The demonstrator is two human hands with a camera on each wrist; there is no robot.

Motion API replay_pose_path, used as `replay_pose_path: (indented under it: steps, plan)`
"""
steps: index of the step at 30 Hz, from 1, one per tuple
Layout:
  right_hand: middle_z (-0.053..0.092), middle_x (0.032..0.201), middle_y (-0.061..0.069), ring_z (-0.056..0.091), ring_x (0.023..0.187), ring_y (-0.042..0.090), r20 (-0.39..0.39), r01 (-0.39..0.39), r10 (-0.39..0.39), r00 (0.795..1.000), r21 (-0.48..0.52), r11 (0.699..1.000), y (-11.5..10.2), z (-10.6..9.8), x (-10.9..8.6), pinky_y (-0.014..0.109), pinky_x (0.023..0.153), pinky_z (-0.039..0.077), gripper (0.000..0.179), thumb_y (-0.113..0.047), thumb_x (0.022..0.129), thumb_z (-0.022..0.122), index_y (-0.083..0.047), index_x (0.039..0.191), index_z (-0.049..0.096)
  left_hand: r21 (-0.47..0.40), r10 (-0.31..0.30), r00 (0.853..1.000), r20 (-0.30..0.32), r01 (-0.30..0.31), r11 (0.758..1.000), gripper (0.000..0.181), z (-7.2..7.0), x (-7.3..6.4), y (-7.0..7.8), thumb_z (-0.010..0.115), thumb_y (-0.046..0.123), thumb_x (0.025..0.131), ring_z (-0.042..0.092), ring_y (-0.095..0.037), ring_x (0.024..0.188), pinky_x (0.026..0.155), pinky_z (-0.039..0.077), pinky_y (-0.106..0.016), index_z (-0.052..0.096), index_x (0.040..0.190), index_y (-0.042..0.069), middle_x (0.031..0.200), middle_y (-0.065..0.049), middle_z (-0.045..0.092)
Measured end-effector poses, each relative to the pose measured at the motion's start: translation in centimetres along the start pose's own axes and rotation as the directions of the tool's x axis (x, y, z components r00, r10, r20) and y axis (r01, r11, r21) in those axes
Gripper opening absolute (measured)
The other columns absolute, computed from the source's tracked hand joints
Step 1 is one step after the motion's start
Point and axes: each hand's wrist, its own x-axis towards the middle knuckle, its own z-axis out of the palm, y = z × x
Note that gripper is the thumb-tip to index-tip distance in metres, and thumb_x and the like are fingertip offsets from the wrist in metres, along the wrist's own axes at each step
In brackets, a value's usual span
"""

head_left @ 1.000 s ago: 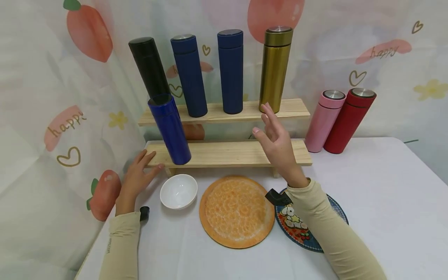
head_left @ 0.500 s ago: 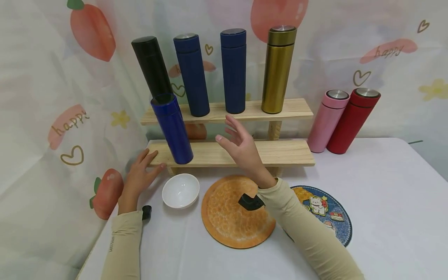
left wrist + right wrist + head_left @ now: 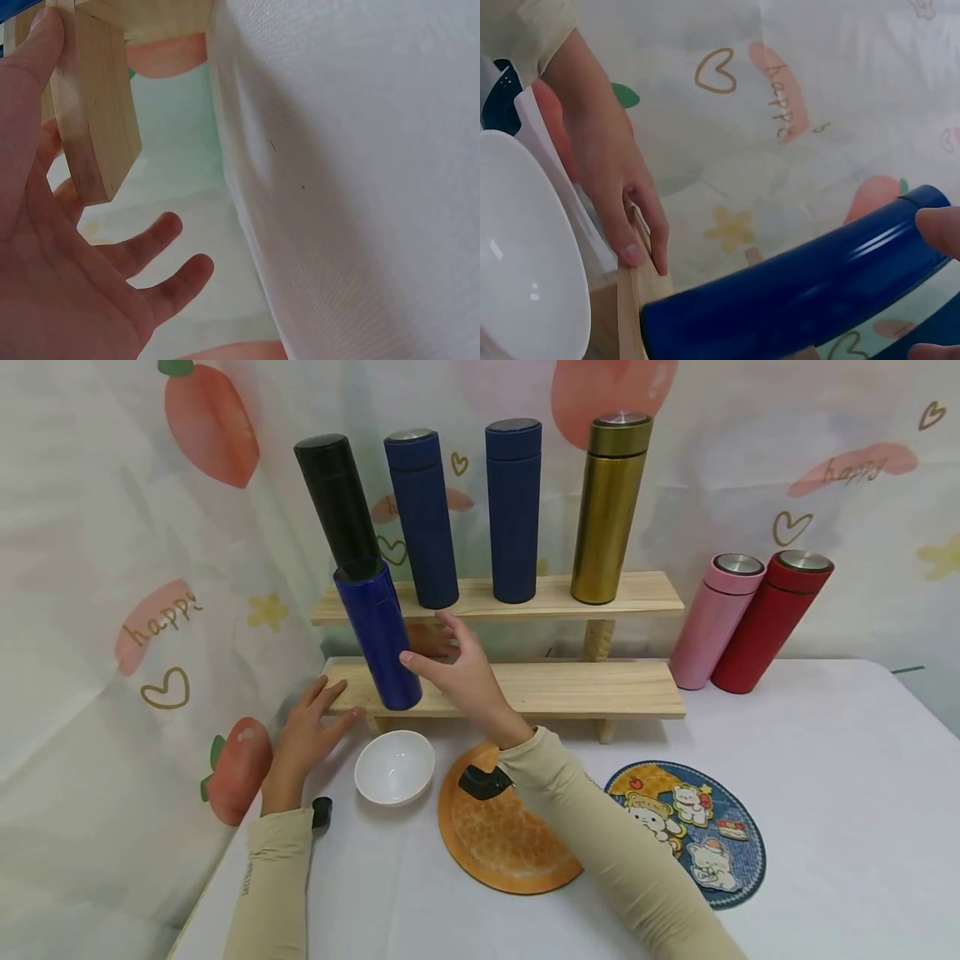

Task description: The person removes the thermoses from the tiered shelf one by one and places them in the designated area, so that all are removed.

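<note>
My left hand (image 3: 302, 739) grips the left end of the lower board of a two-tier wooden shelf (image 3: 570, 689). In the left wrist view its thumb lies on one side of the board end (image 3: 94, 112), with fingers on the other. A shiny blue thermos bottle (image 3: 380, 639) stands upright near that end of the lower board. Close to its right side is my right hand (image 3: 474, 681), thumb and fingers spread; whether the thumb touches the bottle cannot be told. The right wrist view shows the blue bottle (image 3: 780, 292) between the left hand and my right fingertips.
On the upper board stand a black bottle (image 3: 337, 497), two navy bottles (image 3: 513, 518) and a gold bottle (image 3: 611, 518). Pink (image 3: 716, 622) and red (image 3: 772, 622) bottles stand right of the shelf. A white bowl (image 3: 394, 768), an orange round mat (image 3: 510, 852) and a cartoon mat (image 3: 738, 835) lie in front.
My right hand has moved left from near the gold bottle to beside the blue bottle. The left hand has stayed on the shelf end. The head view has shifted slightly.
</note>
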Motion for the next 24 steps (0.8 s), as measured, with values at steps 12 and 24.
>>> replay_pose_path:
  steps: [12, 24]
  plan:
    - [0.044, 0.163, 0.012, 0.049, 0.144, 0.029, 0.080, -0.098, 0.092, 0.992, 0.067, 0.993, 0.9, 2.9, 2.3, 0.053, 0.119, 0.040, 0.086, -0.030, 0.099, 0.077, -0.014, 0.169, 0.030, 0.007, -0.042, 0.999, 0.031, 0.042, 0.999, 0.079, 0.3, 0.3, 0.0, 0.062, 0.058, 0.105, 0.021, -0.058, 0.154, 0.117, 0.021, -0.078, 0.039, 0.167, 0.014, 0.177, -0.017, 0.016]
    - [0.055, 0.154, 0.014, 0.056, 0.138, 0.033, -0.015, -0.108, 0.108, 0.994, 0.008, 0.994, 1.7, 5.1, 3.7, 0.054, 0.116, 0.043, 0.080, -0.008, 0.092, 0.083, -0.013, 0.162, 0.043, -0.011, -0.028, 0.999, 0.029, 0.029, 1.000, 0.078, 0.0, 0.0, -0.1, 0.063, 0.054, 0.106, 0.022, -0.059, 0.154, 0.117, 0.022, -0.078, 0.039, 0.167, 0.012, 0.177, -0.018, 0.017]
